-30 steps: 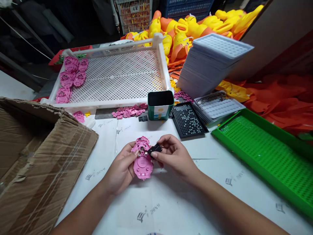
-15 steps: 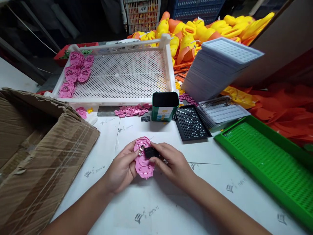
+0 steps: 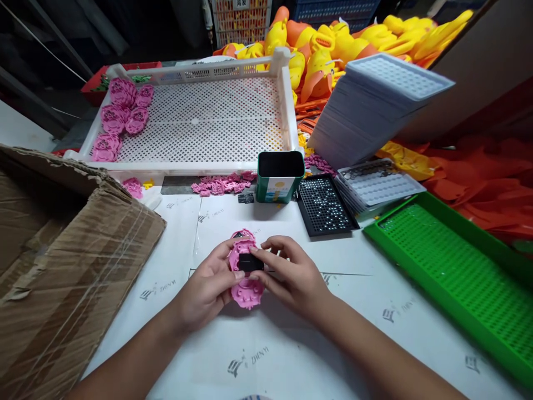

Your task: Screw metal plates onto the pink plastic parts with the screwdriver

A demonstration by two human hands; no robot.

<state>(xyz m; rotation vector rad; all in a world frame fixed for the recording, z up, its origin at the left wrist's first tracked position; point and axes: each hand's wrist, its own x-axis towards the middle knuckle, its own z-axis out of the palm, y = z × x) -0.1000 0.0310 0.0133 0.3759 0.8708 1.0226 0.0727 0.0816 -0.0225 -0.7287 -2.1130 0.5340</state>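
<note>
My left hand (image 3: 208, 286) is closed round the left side of a pink plastic toy shell (image 3: 247, 295), its open inner side facing up. Across the middle of the shell lies a small black plastic box (image 3: 250, 262). My left thumb touches the box's lower left edge. From the right, my right hand (image 3: 291, 272) pinches the box between thumb and index finger, its other fingers bent. The box covers the middle of the shell, so what lies under it is hidden.
Behind stand a green tin (image 3: 280, 180), a black perforated tray (image 3: 326, 205) and a white crate (image 3: 208, 165) holding pink shells (image 3: 114, 118). A cardboard box (image 3: 83, 261) is at left, a green tray (image 3: 458, 289) at right. White trays (image 3: 370, 111) are stacked behind.
My right hand has brought the black box left, from beside the shell's middle to flat across it. My left thumb has moved down onto the box's edge.
</note>
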